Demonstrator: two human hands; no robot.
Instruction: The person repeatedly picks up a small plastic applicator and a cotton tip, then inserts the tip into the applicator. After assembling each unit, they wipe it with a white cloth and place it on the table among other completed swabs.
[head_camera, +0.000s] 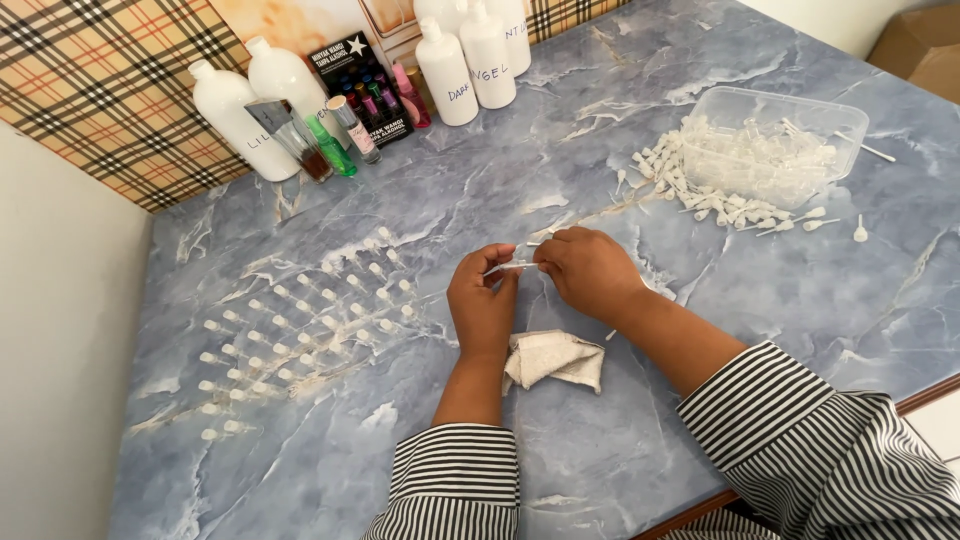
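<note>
**Small clear vials being handled over a marbled tabletop**

At mid-scene, a thin clear vial (510, 267) is pinched between the left hand (482, 305) and the right hand (590, 270); the fingers of both are closed on it, one hand at each end. A folded white cloth (553, 359) lies just near of the hands on the blue marbled tabletop (780, 300). To the left, rows of small vials (300, 330) are stood upright in a rough grid, which is judged to be the finished portion. To the far right, a clear plastic tub (770, 140) and a loose heap of white-tipped parts (700, 195) beside it are seen, suggesting that a good share of the work is left. White bottles (250, 110) and small coloured bottles (335, 140) are ranged along the far edge.
</note>
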